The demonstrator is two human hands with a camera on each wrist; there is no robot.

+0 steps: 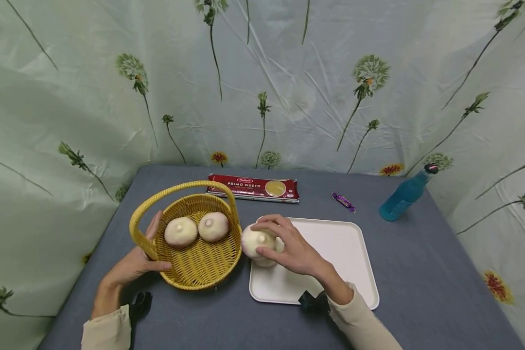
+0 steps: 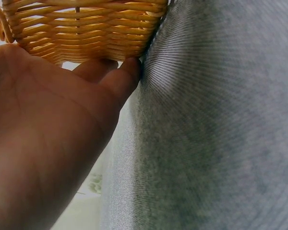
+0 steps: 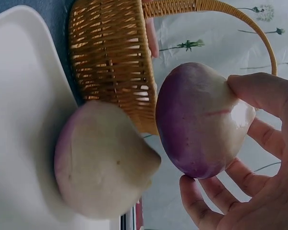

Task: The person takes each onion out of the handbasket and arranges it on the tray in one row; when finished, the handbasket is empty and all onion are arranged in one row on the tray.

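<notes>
My left hand (image 1: 133, 265) holds the yellow wicker basket (image 1: 192, 281) at its left side, thumb along the front and fingers round the back. Close up in the left wrist view, its fingers lie against the woven wall, low by the cloth. Two turnips, one on the left (image 1: 181, 232) and one on the right (image 1: 213, 226), sit inside the basket. Between thumb and fingers, my right hand (image 1: 290, 245) grips a purple-and-white turnip (image 3: 197, 122), above the tray's left end near the basket's rim. Another turnip (image 3: 103, 163) rests on the white tray (image 1: 328, 243), mostly hidden in the head view.
Behind the basket and tray lies a red Primo Gusto packet (image 1: 253, 188). A purple-wrapped candy (image 1: 343, 202) is beyond the tray, and a blue bottle (image 1: 404, 197) stands at the back right. Flowered sheeting (image 1: 297, 97) rises behind the grey tablecloth (image 1: 420, 282).
</notes>
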